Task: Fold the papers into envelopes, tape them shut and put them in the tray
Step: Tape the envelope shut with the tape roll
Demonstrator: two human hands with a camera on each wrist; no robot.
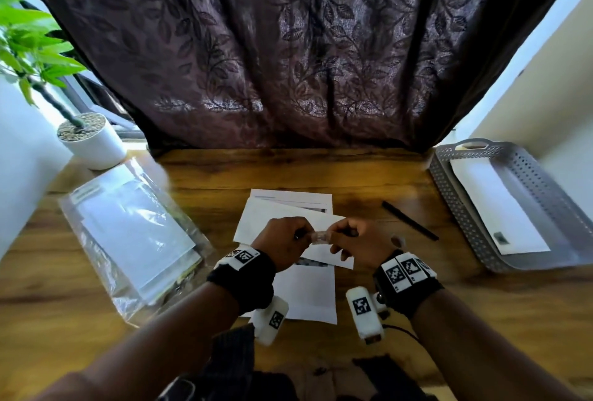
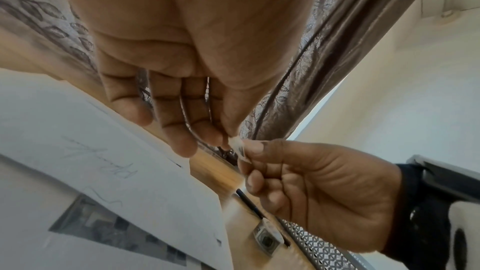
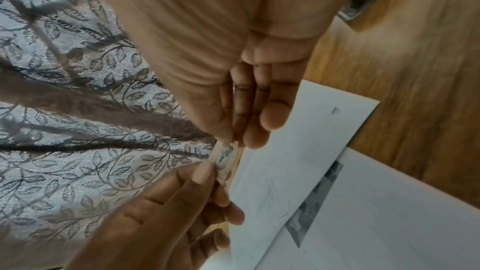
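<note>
I am pinching a short strip of clear tape [image 1: 318, 236] between both hands, my left hand [image 1: 279, 248] nipping one end with thumb and forefinger and my right hand [image 1: 359, 245] nipping the other, so the strip is hanging taut in the air just above the folded envelope [image 1: 256, 219]. I judge the tape to be nearly weightless, limp and sticky on one face, so I am taking it only at its very ends, where little of the adhesive is spoiled; slackened, it would likely curl onto itself or onto my fingers [image 2: 255, 148]. My other fingers are curling loosely under the palms, holding nothing, and both wrists are hovering off the wooden table [image 1: 385, 176], forearms angling in toward each other. The envelope below is thin paper, light and easily creased, lying at a slant across a printed sheet [image 1: 308, 291]. A black pen [image 1: 409, 220] is lying well to the right of it. Farther right, the grey perforated tray [image 1: 462, 205] is holding a white envelope [image 1: 491, 205] already. At far left, a clear plastic sleeve of blank paper [image 1: 134, 234] is waiting beside a potted plant [image 1: 90, 140].
</note>
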